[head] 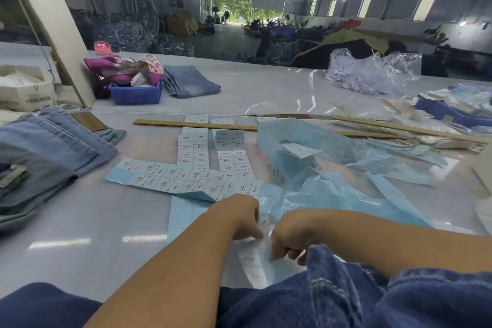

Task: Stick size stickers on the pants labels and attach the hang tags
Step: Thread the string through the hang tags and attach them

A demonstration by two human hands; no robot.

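Observation:
My left hand pinches a small white size sticker over a pale blue backing sheet near the table's front edge. My right hand is curled beside it, its fingertips pinching the backing sheet just below the sticker. Dark blue denim pants lie bunched under my right forearm at the front. Strips of white printed size stickers on blue backing spread across the middle of the table. Crumpled used blue backing lies to the right.
Folded light blue jeans are stacked at the left. Wooden rulers lie across the middle. A blue bin, folded jeans, a cardboard box and a clear bag of plastic fasteners stand further back.

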